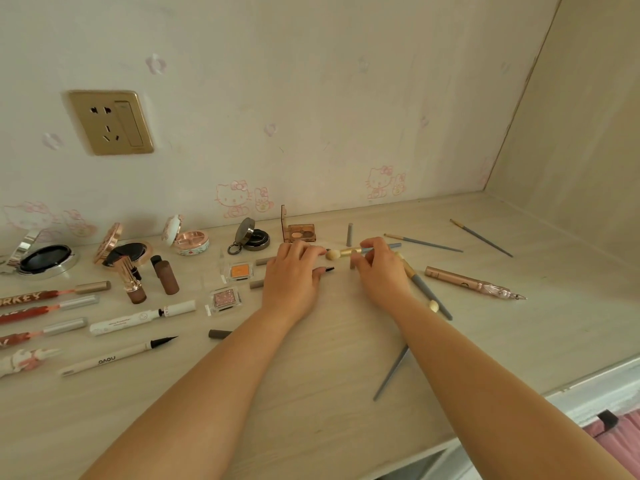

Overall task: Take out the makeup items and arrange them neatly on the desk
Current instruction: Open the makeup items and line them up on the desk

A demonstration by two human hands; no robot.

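head view: the right hand (379, 268) pinches a small makeup brush (346, 252) with a gold ferrule and blue-grey handle, its pale tip pointing left, held just above the desk (311, 393) near the back wall. the left hand (292, 275) lies palm down beside it, fingers curled over a brow pencil (327, 269) whose dark spoolie end shows at the thumb; whether it grips the pencil or only rests on it i cannot tell. a grey cap (350, 234) stands upright just behind the brush. to the right lie more grey-handled brushes (426, 242), spread at loose angles, and a rose-gold mascara (474, 282). another brush (424, 289) runs under the right wrist. behind the hands sit an open brown eyeshadow palette (300, 233) and a round dark compact (251, 237). left of the left hand are an orange eyeshadow pan (238, 271) and a pink glitter one (224, 299). further left stand lipsticks (131, 278), open cushion compacts (45, 259), and rows of pens, among them a white eyeliner (117, 358). a gold wall socket (110, 123) sits above.
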